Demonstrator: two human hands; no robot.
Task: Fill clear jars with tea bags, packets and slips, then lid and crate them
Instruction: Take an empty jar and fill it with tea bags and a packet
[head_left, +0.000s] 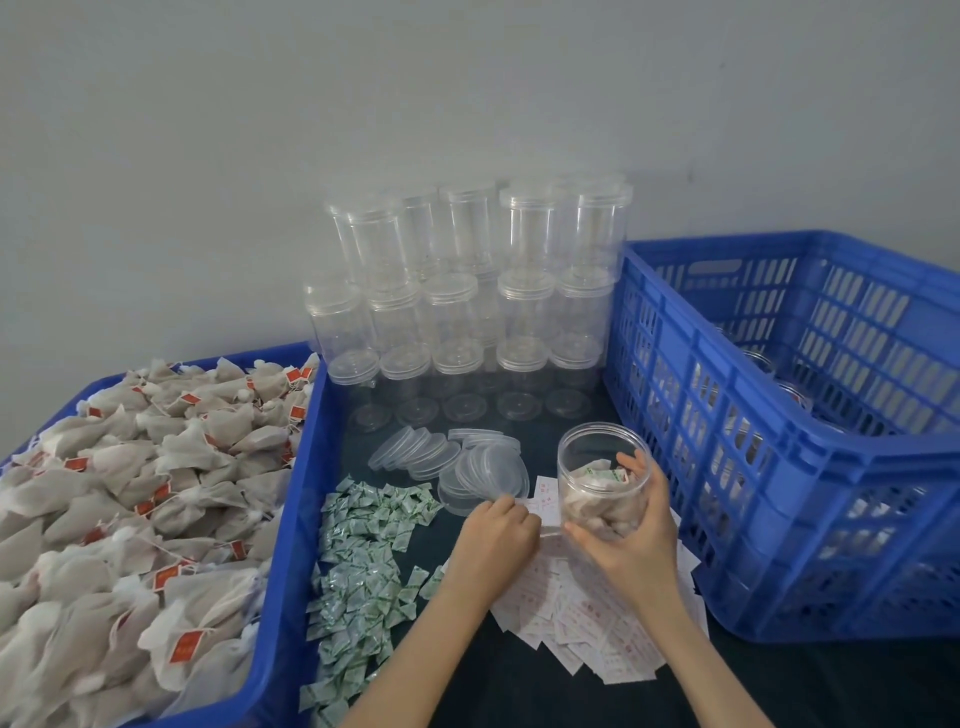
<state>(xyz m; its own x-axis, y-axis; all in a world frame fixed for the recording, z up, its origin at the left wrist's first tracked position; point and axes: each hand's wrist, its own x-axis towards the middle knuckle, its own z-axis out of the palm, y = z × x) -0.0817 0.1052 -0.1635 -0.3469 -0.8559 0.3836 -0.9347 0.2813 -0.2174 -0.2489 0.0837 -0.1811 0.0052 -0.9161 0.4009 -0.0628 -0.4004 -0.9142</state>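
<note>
The right hand (631, 525) grips an open clear jar (604, 480) from the side, thumb across the front wall and fingers curled round the far side near the rim; the jar stands lidless on the dark table (831, 675), partly filled with tea bags and a green-printed packet near the top; the left hand (496, 535) sits just beside the jar's left, its fingertips pinching a white slip (540, 506) printed in red, at the edge of the loose lids; a spread of such slips (587, 629) lies under and in front of both hands; a scatter of small green and white packets (363, 561) covers the table to the left of the slips; clear lids (441, 457) lie overlapping behind the left hand; stacked empty jars (467, 306), lidded, stand in 3 tiers against the wall; a blue tray (291, 545) on the left is heaped with tea bags (130, 493) bearing red tags; a blue slatted crate (779, 467) stands on the right, with some jars dimly visible inside.
</note>
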